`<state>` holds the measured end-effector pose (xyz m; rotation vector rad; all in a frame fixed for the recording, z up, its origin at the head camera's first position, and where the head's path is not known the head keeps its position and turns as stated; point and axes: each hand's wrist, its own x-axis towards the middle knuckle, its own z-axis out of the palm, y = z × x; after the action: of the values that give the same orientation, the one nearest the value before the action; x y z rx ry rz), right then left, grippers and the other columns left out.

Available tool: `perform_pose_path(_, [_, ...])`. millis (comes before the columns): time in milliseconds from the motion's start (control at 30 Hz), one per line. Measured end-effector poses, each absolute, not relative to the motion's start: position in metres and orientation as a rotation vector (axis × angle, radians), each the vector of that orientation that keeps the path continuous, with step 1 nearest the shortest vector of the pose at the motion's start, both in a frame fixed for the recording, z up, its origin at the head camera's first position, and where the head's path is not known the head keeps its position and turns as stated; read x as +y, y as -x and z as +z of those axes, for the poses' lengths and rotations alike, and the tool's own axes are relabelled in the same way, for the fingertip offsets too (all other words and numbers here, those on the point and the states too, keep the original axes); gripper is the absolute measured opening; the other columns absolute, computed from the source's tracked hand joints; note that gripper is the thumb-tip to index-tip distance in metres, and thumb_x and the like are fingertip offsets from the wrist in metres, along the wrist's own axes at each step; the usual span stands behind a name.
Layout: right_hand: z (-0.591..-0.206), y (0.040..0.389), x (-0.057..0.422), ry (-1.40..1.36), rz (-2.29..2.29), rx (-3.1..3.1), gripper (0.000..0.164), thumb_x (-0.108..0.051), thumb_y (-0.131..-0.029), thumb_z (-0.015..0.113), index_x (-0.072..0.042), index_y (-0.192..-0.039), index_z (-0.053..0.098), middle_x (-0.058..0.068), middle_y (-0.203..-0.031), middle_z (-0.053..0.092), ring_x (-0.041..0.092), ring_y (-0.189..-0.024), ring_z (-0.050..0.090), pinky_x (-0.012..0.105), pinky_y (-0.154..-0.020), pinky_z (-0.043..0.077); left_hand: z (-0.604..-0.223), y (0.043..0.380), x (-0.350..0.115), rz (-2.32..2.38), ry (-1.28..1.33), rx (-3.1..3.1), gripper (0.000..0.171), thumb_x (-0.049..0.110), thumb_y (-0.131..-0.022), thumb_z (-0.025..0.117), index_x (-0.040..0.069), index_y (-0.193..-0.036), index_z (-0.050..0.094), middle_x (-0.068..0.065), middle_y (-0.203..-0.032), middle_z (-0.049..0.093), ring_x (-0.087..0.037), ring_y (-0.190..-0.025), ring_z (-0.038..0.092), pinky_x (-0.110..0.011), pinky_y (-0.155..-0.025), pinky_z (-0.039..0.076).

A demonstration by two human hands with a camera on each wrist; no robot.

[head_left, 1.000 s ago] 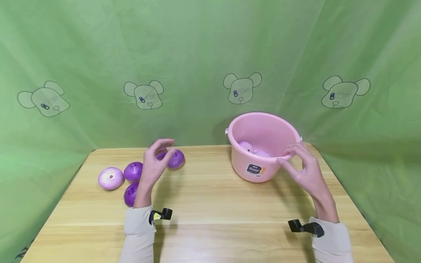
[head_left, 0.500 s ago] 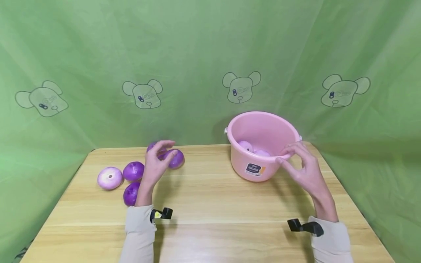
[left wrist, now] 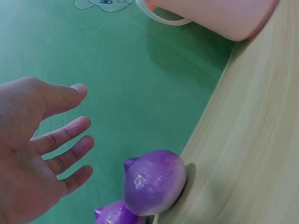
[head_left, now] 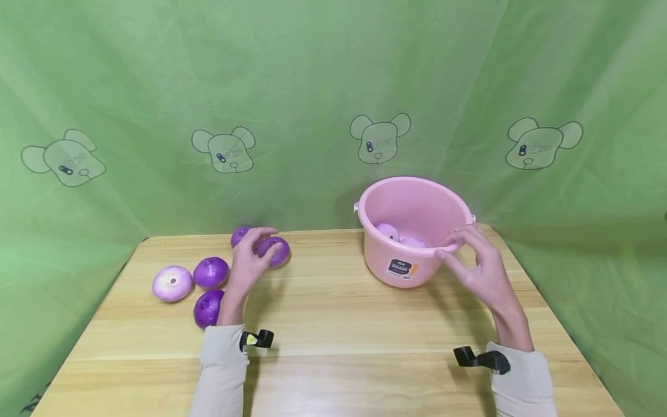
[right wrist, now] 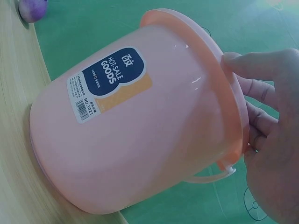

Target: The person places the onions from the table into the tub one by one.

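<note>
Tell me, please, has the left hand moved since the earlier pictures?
Yes. In the head view, the left hand has shifted slightly right and down, judged against the table's far left corner.

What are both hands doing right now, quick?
Left hand: open, holding nothing, near a purple onion.
Right hand: closed on the pink bucket, holding it by the rim.

bucket (right wrist: 145, 135) pink | lbl (right wrist: 110, 84) navy+orange | onions (head_left: 211, 272) purp/pale | curtain (head_left: 307, 69) grn w/ mouse print (head_left: 377, 152)
</note>
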<state>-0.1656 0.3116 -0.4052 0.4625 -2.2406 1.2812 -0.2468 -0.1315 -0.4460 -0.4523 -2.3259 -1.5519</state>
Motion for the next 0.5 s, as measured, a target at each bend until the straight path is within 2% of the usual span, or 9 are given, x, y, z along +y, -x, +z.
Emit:
perform_pose_path(300, [-0.407, 0.167, 0.312, -0.458, 1.275, -2.245, 0.025, 0.014, -0.078, 0.078, 0.000, -0.096, 0.068, 0.013, -0.107, 0.065, 0.010, -0.117, 0.052, 0.030, -0.123, 0.022, -0.455, 0.255, -0.132, -1.394, 0.459, -2.411, 0.035, 0.006, -0.088, 0.079, 0.000, -0.121, 0.068, -0.020, -0.127, 0.064, -0.039, -0.121, 0.058, -0.055, -0.110, 0.044])
perform_pose_path(500, [-0.407, 0.166, 0.312, -0.448, 1.296, -2.251, 0.025, 0.014, -0.079, 0.078, 0.001, -0.098, 0.068, 0.014, -0.108, 0.065, 0.010, -0.119, 0.052, 0.037, -0.125, 0.019, -0.461, 0.259, -0.131, -1.318, 0.459, -2.484, 0.039, 0.009, -0.087, 0.081, 0.000, -0.123, 0.068, -0.020, -0.132, 0.060, -0.039, -0.124, 0.055, -0.061, -0.112, 0.036])
